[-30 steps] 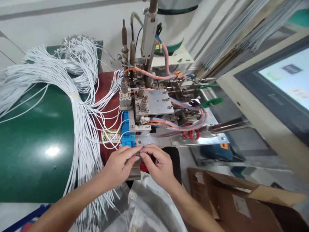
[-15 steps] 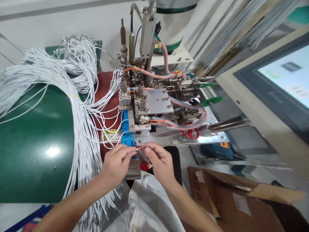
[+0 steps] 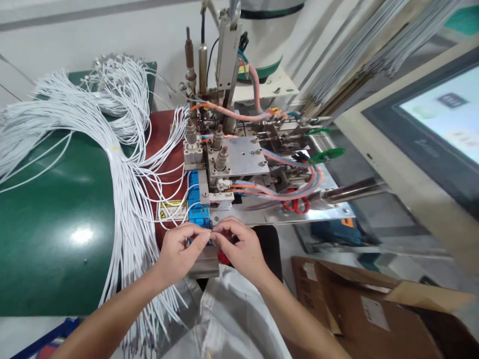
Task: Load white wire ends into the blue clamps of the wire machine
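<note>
My left hand (image 3: 175,255) is closed in a pinch at the machine's front edge, thumb against index finger. My right hand (image 3: 242,253) pinches from the other side, and the fingertips of both hands meet. Between them is the end of a thin white cable, now almost wholly covered by the fingers; its red inner wire showed a moment ago. Just beyond the fingertips is a row of blue cable holders (image 3: 198,213), with several white cables (image 3: 174,192) leading into it. The bench machine (image 3: 243,158) with its metal plate stands behind.
A large bundle of white cables (image 3: 129,214) hangs over the green tabletop (image 3: 56,239) on the left. A solder-like wire spool (image 3: 324,144) with green flanges sits on the machine. At right are a monitor (image 3: 441,114) and an open cardboard box (image 3: 359,309) below.
My right hand has moved left until its fingertips touch those of my left hand. The red wire seen between them is now covered.
</note>
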Motion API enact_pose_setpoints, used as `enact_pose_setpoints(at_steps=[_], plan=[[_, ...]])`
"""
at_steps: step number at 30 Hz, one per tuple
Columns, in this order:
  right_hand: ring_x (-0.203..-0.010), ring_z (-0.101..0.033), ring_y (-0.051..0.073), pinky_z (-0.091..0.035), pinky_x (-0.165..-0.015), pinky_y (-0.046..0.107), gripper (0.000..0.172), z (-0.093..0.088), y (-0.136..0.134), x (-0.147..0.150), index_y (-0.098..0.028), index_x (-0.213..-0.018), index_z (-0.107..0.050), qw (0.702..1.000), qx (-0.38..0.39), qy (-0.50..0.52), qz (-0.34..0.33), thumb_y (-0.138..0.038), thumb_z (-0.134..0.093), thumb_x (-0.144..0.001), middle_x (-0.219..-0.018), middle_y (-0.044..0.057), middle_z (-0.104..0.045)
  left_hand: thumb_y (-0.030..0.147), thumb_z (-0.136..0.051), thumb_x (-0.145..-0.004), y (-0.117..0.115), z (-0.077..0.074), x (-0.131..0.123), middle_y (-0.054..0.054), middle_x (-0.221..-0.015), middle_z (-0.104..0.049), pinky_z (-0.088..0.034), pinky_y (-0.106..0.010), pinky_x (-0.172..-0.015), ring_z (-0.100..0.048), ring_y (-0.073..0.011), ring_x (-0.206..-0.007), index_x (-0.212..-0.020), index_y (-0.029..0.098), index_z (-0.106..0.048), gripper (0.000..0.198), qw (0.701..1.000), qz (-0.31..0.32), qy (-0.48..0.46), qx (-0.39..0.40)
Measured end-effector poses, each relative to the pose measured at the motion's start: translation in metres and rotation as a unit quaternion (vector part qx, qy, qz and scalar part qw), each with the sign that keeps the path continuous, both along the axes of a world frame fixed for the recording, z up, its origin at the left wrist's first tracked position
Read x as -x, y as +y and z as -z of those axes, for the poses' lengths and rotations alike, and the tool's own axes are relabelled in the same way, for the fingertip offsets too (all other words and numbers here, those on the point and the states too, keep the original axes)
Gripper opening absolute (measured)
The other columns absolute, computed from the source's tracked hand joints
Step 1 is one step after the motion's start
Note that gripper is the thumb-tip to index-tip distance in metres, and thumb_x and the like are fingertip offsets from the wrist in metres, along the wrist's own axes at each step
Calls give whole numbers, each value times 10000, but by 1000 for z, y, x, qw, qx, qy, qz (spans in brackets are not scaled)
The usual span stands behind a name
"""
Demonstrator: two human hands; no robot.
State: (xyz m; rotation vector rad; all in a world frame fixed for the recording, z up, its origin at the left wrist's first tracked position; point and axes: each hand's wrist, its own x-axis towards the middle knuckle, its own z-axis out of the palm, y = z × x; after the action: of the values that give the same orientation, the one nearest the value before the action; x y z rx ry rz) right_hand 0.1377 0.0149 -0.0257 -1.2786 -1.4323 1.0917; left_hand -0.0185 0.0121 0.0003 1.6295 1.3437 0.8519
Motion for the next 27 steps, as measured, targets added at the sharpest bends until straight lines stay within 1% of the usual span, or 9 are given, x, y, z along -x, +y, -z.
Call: enact_pose_setpoints(at_steps=[3,6,9,13,15,17,19,22,27], plan=[[-683,-590,149,-472,-594,269,87,-1,-1,-5,-204,-785,-669,999,-27,21,-16,-189,-588,-758,-774,40,-639,258,-613,-779,1,2,0,-33,-732,-687,-513,-251,-654,-627,-147,-709,-727,180,-695,124,1000,-9,1,-1],[-728,-611,162,-496,-620,288,142,-3,-2,-6,-204,-872,-673,996,-46,66,-35,-213,-553,-795,-833,60,-645,235,-598,-786,2,6,0,-23,-731,-683,-513,-247,-659,-624,-142,-711,-732,191,-690,116,1000,12,21,-15],[-687,-604,153,-492,-614,274,85,-6,-2,-3,-203,-782,-672,997,-72,25,-31,-196,-589,-769,-755,42,-641,180,-563,-782,0,10,-1,-9,-689,-663,-507,-233,-623,-612,-127,-655,-711,186,-671,129,996,26,75,-48],[-646,-578,135,-472,-609,256,108,-13,-3,4,-192,-699,-630,994,-100,-47,6,-156,-561,-774,-697,27,-611,174,-567,-777,-5,13,-1,-16,-742,-684,-517,-238,-624,-628,-127,-649,-833,181,-666,114,977,-22,158,-142],[-632,-561,131,-466,-607,253,123,-17,-3,7,-190,-671,-603,994,-88,-54,29,-167,-552,-781,-681,21,-592,187,-566,-801,-7,14,-1,-30,-770,-702,-524,-265,-669,-644,-141,-688,-852,178,-669,116,962,-33,180,-204],[-618,-548,130,-460,-594,250,151,-17,-2,9,-191,-639,-583,997,-53,-28,46,-201,-552,-786,-654,14,-575,193,-553,-823,-8,13,-1,-40,-795,-712,-527,-283,-715,-654,-152,-729,-842,180,-679,128,958,-33,168,-228],[-619,-553,131,-461,-583,248,167,-14,-2,11,-190,-657,-591,998,-3,35,58,-236,-529,-805,-656,13,-577,202,-545,-832,-7,11,-1,-42,-815,-715,-533,-272,-715,-658,-148,-735,-855,183,-683,141,973,-44,127,-185],[-662,-578,137,-477,-603,254,138,-5,-3,14,-183,-737,-629,988,39,123,81,-243,-524,-806,-726,26,-602,222,-526,-844,-5,8,-1,-30,-782,-711,-535,-245,-673,-656,-138,-698,-855,178,-684,165,994,-51,61,-78],[-661,-570,141,-468,-592,257,58,2,-5,17,-184,-705,-642,991,2,106,79,-200,-606,-747,-729,30,-601,244,-523,-842,-3,5,-1,-30,-795,-701,-519,-247,-703,-640,-142,-728,-812,168,-678,174,999,-35,22,-14]])
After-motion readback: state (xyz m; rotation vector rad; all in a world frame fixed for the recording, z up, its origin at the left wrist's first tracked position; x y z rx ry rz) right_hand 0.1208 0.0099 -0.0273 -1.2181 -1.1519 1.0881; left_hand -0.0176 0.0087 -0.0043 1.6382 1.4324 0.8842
